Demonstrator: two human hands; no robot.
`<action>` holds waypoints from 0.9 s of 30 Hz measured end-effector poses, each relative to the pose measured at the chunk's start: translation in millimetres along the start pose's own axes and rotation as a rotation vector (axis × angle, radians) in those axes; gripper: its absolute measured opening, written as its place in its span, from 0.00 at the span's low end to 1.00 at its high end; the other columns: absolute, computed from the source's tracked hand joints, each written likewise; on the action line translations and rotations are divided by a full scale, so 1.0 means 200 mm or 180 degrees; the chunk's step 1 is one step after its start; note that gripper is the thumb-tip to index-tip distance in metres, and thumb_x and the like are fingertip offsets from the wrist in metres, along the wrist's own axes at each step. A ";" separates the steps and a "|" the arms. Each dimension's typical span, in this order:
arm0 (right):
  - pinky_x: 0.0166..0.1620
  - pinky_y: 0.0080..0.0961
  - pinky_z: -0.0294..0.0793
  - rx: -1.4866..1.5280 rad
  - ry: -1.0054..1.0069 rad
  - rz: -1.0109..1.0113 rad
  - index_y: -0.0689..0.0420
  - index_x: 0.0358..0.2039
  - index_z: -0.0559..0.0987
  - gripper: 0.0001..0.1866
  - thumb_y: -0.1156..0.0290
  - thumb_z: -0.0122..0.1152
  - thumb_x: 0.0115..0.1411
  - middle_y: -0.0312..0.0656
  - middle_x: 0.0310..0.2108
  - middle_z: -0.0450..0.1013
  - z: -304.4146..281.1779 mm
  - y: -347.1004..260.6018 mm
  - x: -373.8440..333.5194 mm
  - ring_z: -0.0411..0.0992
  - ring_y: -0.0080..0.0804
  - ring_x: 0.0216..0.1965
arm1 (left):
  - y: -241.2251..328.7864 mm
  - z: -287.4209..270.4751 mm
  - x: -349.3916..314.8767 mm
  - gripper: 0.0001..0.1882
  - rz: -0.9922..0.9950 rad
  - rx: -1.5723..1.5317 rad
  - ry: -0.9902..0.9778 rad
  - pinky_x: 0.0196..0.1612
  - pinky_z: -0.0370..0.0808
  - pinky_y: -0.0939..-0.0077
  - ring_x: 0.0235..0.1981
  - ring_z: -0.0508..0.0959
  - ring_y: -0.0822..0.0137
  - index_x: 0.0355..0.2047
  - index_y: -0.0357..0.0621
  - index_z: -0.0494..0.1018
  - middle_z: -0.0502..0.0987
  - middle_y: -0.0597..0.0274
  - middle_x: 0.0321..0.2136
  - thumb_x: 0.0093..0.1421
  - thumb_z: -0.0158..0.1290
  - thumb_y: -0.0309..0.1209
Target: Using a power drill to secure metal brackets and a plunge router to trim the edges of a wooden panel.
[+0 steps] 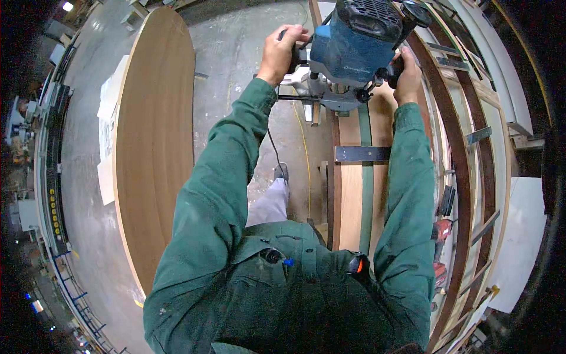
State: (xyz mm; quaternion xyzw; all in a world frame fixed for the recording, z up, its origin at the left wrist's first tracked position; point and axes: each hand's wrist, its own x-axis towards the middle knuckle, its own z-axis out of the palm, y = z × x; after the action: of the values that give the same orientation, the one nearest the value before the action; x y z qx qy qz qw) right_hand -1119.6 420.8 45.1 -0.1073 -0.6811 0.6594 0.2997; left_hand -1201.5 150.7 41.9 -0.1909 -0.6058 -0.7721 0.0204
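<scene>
A blue plunge router (356, 50) with a grey metal base stands at the far end of a long wooden workpiece (351, 200). My left hand (281, 54) is wrapped round its black left handle, thumb uppermost. On the other side, my right hand (408, 78) grips the dark right-hand knob, with part of its fingers hidden. A green strip (367, 203) runs lengthwise along the pale wood. Nearer to me, a dark metal crosspiece (361, 154) lies over the boards. The router's bit is hidden from view.
To the left stands a large wooden panel (156, 130) with a rounded end. A yellow cord (306, 150) and a black cord (273, 141) trail by my foot. Right of the workpiece are long brown beams (463, 236) and red tools (441, 230).
</scene>
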 end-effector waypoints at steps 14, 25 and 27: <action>0.17 0.22 0.68 0.0145 -0.0152 0.0374 0.59 0.23 0.76 0.25 0.47 0.50 0.59 0.40 0.19 0.71 -0.01 -0.02 -0.03 0.69 0.27 0.15 | 0.05 0.01 -0.07 0.20 -0.0051 0.0437 0.0182 0.29 0.71 0.77 0.23 0.76 0.71 0.25 0.36 0.73 0.77 0.60 0.20 0.60 0.50 0.44; 0.17 0.22 0.66 0.0237 -0.0131 0.0357 0.58 0.22 0.75 0.24 0.48 0.50 0.59 0.39 0.19 0.71 -0.05 -0.05 -0.13 0.68 0.26 0.15 | 0.05 0.02 -0.17 0.19 -0.0042 0.0373 0.0178 0.28 0.70 0.79 0.22 0.74 0.74 0.27 0.38 0.74 0.77 0.61 0.21 0.61 0.49 0.44; 0.17 0.22 0.66 0.0257 -0.0104 0.0451 0.57 0.23 0.75 0.23 0.48 0.51 0.59 0.39 0.19 0.70 -0.07 -0.05 -0.16 0.68 0.26 0.16 | 0.05 0.03 -0.21 0.19 -0.0010 0.0305 0.0146 0.29 0.70 0.80 0.23 0.74 0.74 0.29 0.38 0.74 0.77 0.61 0.22 0.62 0.48 0.44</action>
State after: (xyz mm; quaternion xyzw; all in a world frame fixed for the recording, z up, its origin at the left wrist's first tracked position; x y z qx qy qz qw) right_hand -1083.4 414.8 46.5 -0.1322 -0.6494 0.7076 0.2452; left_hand -1159.3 145.2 38.9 -0.1710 -0.6417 -0.7464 0.0422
